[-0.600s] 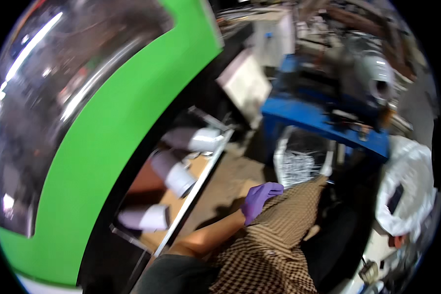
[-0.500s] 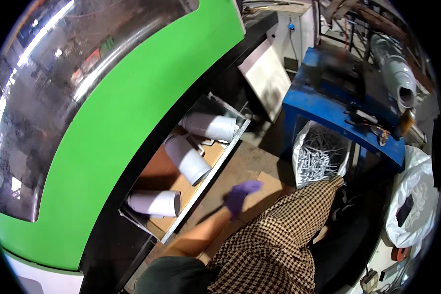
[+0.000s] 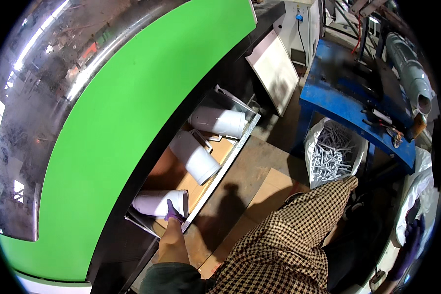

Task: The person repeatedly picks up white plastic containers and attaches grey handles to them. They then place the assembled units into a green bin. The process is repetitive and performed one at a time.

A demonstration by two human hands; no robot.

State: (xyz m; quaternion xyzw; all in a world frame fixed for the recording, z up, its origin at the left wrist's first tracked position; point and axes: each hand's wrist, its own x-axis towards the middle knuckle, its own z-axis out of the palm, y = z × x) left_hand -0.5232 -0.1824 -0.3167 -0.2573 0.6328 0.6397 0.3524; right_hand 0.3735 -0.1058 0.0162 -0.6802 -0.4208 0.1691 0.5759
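Left hand, purple-gloved: touched the open end of the near white pipe, thumb along its wall; firmness of hold could not be told | Near pipe: lay sideways, near end of tray | Two similar pipes: farther along | Right hand, gloved: fingers spread, beside white bag, far right

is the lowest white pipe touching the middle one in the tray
Apart: the head view shows tan lining between the lowest white pipe and the middle white pipe.
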